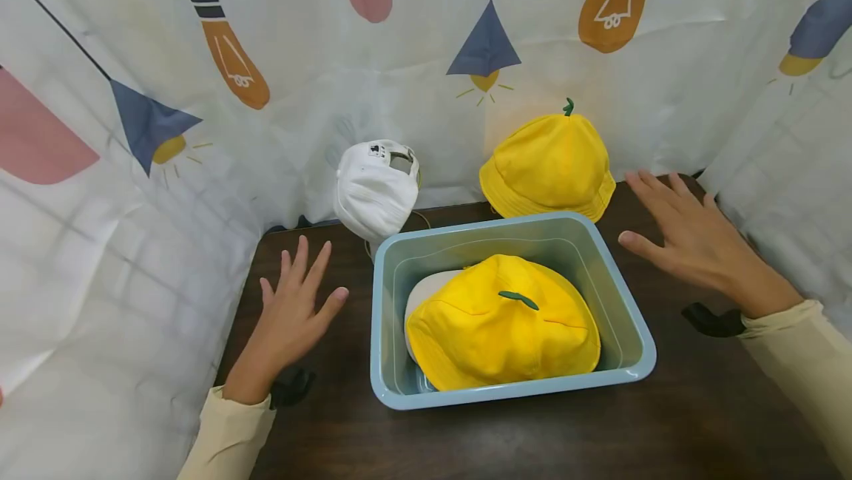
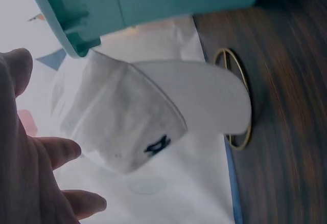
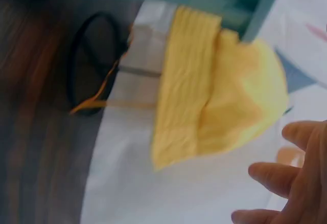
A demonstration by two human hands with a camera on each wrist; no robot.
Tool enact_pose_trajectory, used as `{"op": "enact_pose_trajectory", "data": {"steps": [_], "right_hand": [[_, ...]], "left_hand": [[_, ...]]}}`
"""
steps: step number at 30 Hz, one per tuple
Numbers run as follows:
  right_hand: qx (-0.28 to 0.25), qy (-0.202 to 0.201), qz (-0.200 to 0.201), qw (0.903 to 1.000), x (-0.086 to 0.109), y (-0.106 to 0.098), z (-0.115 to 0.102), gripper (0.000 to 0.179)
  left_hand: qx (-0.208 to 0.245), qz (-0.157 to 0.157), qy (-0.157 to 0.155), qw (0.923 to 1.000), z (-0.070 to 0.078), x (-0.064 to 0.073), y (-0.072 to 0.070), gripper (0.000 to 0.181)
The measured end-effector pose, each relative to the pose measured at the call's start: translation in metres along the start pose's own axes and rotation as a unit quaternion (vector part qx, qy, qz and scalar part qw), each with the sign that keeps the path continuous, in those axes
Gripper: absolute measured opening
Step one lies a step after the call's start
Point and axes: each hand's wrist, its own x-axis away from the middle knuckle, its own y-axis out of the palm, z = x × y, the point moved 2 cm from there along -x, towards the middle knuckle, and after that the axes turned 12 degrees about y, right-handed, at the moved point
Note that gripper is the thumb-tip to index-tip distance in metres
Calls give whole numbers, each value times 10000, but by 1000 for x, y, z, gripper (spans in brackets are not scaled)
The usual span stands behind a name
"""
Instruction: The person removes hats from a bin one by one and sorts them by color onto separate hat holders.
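Note:
A light blue plastic basin (image 1: 514,393) stands on the table. Inside it a yellow bucket hat (image 1: 506,325) with a green stem lies over a whitish cap (image 1: 426,295), which is mostly hidden. Behind the basin, a white cap (image 1: 376,191) perches on a stand at the left, its peak showing in the left wrist view. A second yellow bucket hat (image 1: 549,162) sits on a stand at the right. My left hand (image 1: 289,321) is held left of the basin with fingers spread, touching nothing. On the other side my right hand (image 1: 692,236) is likewise spread, apart from the hats.
The dark wooden table (image 1: 319,421) is ringed by a white curtain (image 1: 413,110) printed with lamps. A gold wire ring (image 2: 232,98) forms the white cap's stand base. Under the far yellow hat is a black ring base (image 3: 94,63), with an orange string beside it.

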Motion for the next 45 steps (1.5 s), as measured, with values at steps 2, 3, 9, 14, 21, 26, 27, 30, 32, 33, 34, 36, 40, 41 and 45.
{"op": "enact_pose_trajectory", "data": {"steps": [2,3,9,14,21,26,27,30,32,33,34,36,40,41,45], "right_hand": [[-219,-173,-54,9996,0,-5,-10,90],[-308,-271,-86,9991,1,-8,-17,90],[-378,-738,-258,9962,6,-21,-56,92],[-362,-1381,-322,9892,8,-25,-80,90],[-587,-2325,-798,9676,8,-28,-109,89],[-836,-2852,-1359,9451,8,-25,-129,84],[-835,-2976,-1411,9405,8,-24,-132,84],[-823,-3316,-1457,9285,8,-20,-141,81],[-826,-3500,-1465,9215,7,-17,-146,79],[-829,-3576,-1479,9183,7,-16,-149,78],[-831,-3645,-1480,9156,6,-14,-150,76],[-794,-3737,-1506,9118,5,-12,-153,72],[-681,-3742,-1634,9103,1,-7,-155,64],[-658,-3730,-1675,9102,0,-7,-156,62],[-705,-3775,-1760,9064,-2,-4,-156,55]], "left_hand": [[187,40,89,9998,3,-1,0,77],[288,57,152,9995,6,-1,1,76],[969,195,547,9936,19,-6,5,72],[1443,391,825,9853,33,-7,11,70],[1826,569,972,9767,47,-7,20,67],[2167,528,1142,9681,53,-8,28,67],[2227,519,1161,9666,53,-8,29,67],[2362,515,1141,9636,55,-7,33,67],[2462,528,1064,9619,55,-6,36,67],[2536,517,1026,9605,55,-6,37,67],[2617,502,1017,9585,55,-5,39,66],[2820,439,992,9533,55,-5,42,66],[3372,275,916,9366,54,-3,48,64],[3508,243,861,9321,55,-3,49,64],[3874,218,681,9191,56,-1,53,61]]}}
